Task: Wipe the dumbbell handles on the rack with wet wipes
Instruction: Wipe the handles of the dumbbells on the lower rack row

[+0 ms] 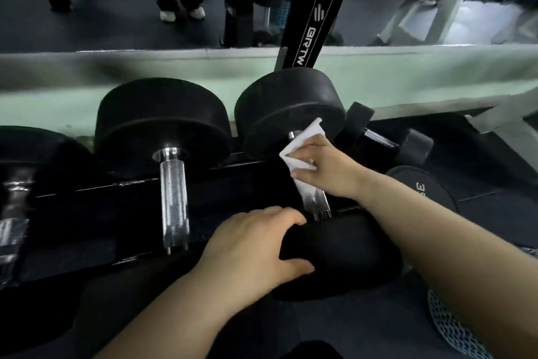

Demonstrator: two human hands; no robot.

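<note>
My right hand wraps the wipe round the handle, which runs down-frame toward my left hand gripping the near weight.

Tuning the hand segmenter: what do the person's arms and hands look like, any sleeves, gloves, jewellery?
The left hand and right hand are bare: no gloves, rings or watch show. Both forearms are bare too, no sleeve in view.

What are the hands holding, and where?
The right hand holds a white wipe around the dumbbell handle. The left hand grips the near weight.
</note>
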